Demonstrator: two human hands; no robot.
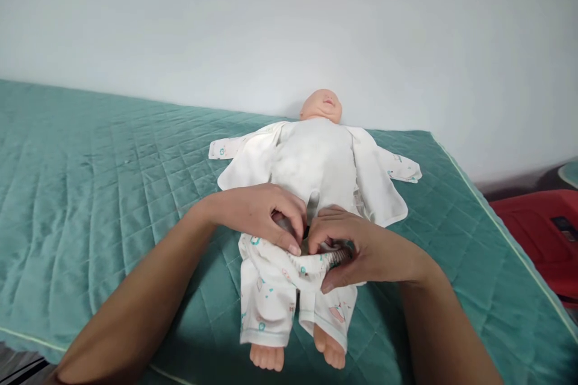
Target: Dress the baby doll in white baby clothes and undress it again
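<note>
Currently, waistband (pixel 311 264): apparently being adjusted on the doll (pixel 313 159).
Left hand (pixel 266 210): pinching its edge.
Right hand (pixel 354 240): pinching farther right.
Pants (pixel 266 307): around the doll's legs, on the quilt (pixel 112 222).
Next move: probably calling for even tension, both sides.

A green quilted cover (pixel 112 192) carries a dressed baby doll (pixel 313 156) lying on its back.

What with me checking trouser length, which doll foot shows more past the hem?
The foot on the picture's right: more than its toes shows; the other foot shows mostly toes.
</note>
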